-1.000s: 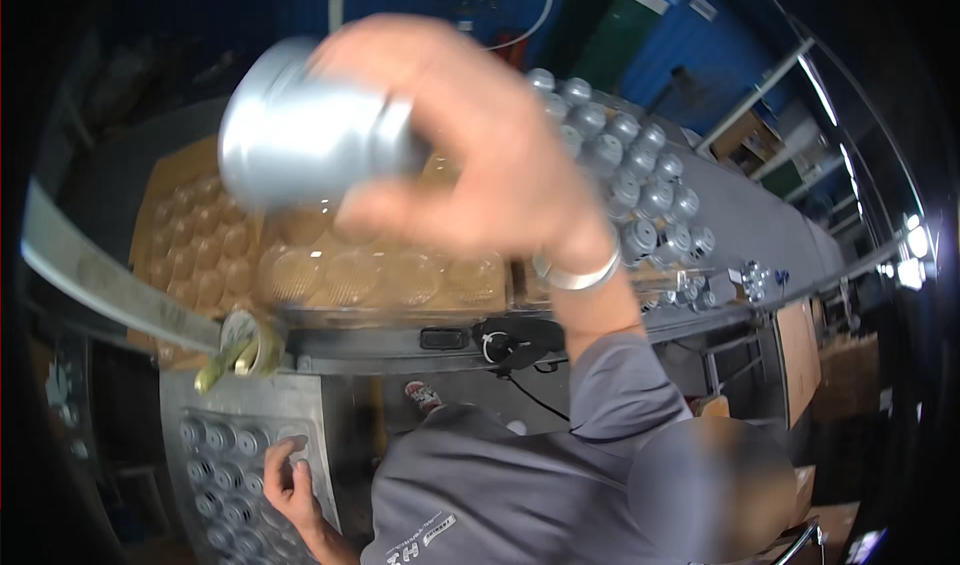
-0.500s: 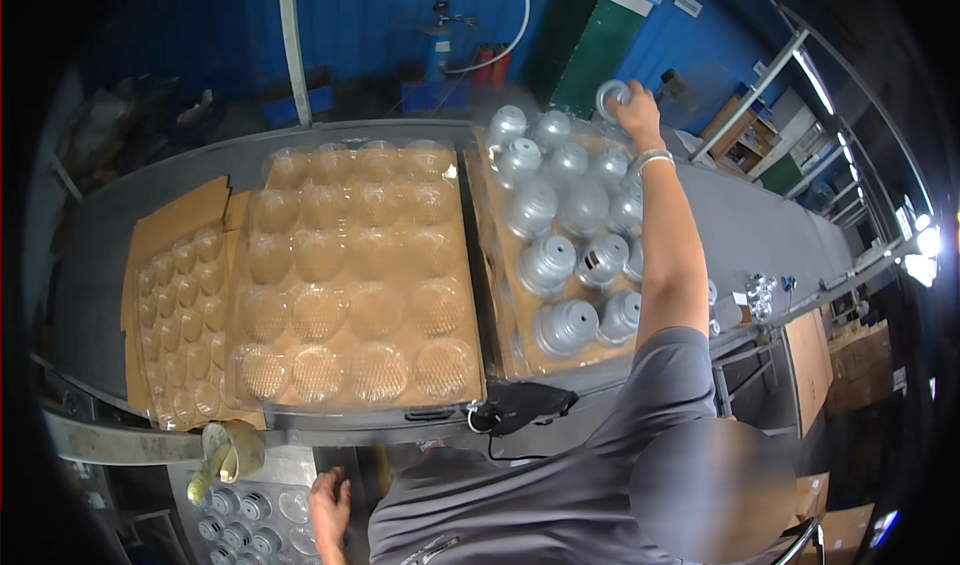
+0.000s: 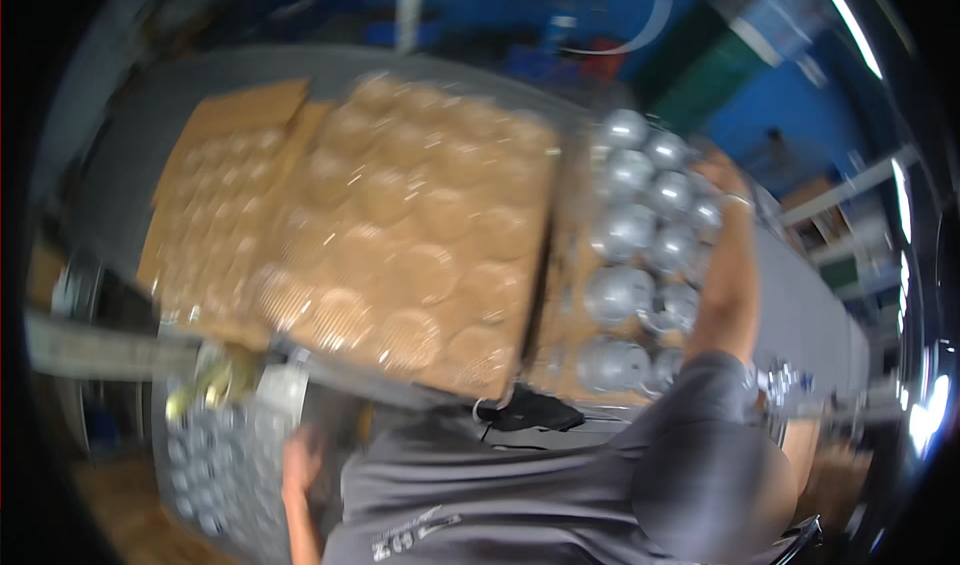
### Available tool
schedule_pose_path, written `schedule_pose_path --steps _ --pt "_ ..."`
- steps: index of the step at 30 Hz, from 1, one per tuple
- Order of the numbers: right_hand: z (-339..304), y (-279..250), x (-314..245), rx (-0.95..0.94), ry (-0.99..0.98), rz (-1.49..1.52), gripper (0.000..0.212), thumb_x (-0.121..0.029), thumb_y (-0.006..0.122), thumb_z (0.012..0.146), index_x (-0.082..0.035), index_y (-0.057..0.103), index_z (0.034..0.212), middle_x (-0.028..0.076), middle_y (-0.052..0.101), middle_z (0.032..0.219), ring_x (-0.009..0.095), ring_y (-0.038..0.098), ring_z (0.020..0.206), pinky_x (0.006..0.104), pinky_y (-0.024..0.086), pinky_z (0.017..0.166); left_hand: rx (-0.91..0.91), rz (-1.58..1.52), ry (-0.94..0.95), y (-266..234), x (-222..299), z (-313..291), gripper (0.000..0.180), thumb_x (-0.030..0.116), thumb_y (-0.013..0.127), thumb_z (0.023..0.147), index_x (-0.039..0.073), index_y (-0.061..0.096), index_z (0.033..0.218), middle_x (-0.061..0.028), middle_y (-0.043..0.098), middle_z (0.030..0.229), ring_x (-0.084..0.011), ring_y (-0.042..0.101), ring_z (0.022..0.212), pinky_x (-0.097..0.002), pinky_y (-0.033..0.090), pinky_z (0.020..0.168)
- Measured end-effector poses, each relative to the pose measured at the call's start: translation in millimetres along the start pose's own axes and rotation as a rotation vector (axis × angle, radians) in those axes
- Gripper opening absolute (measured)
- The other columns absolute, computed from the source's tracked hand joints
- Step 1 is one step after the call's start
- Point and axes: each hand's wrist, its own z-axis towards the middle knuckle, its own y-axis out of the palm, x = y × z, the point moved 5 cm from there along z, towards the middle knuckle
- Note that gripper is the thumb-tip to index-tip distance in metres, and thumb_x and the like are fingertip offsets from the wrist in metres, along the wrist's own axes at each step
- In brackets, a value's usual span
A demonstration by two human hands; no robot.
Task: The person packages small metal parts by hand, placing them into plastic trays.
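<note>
My right hand (image 3: pixel 722 173) is stretched over the far right corner of a cardboard-based tray (image 3: pixel 560 350) that holds several silvery cup-shaped housings (image 3: pixel 617 295). Its fingers are smeared by motion beside the far housings, so whether one is in its grip does not show. A pale band circles that wrist. Low on the left, my left hand (image 3: pixel 303 457) hangs with its fingers loosely apart and nothing visible in them. It is nearest to a lower tray of small silvery parts (image 3: pixel 215 455).
A large clear blister tray (image 3: pixel 420 270) with round hollows lies on cardboard mid-table, and a smaller blister tray (image 3: pixel 225 210) sits left of it. A metal rail (image 3: pixel 105 345) crosses at left, and a black cloth-like item (image 3: pixel 530 412) hangs at the table's front edge.
The whole view has swung, moving the trays rightward in the picture and blurring them. My right hand, earlier holding a silvery housing beyond the tray's far edge, is now at the tray's corner.
</note>
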Motion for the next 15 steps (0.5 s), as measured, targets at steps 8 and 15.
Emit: schedule_pose_path --steps 8,15 --pt "-28.1 -127.2 -165.0 -0.257 -0.485 0.458 0.036 -0.036 0.058 0.100 -0.007 0.065 0.120 -0.002 0.061 0.099 0.008 0.053 0.085 0.0237 0.042 0.069 0.084 0.016 -0.144 -4.2 -68.7 -5.8 0.022 0.020 0.062 0.090 0.003 0.070 0.103 -0.0203 0.069 0.094 -0.0375 0.067 0.088 -0.0455 0.052 0.080" --pt "-498.6 -210.7 -460.4 -0.448 -1.623 -0.327 0.031 -0.036 0.062 0.098 -0.014 0.064 0.119 0.015 0.066 0.120 0.030 0.063 0.110 0.0437 0.049 0.093 0.663 0.084 -0.427 -65.5 -212.3 -59.6 0.043 0.012 0.068 0.082 0.009 0.062 0.125 -0.0156 0.062 0.124 -0.0349 0.054 0.121 -0.0435 0.046 0.099"
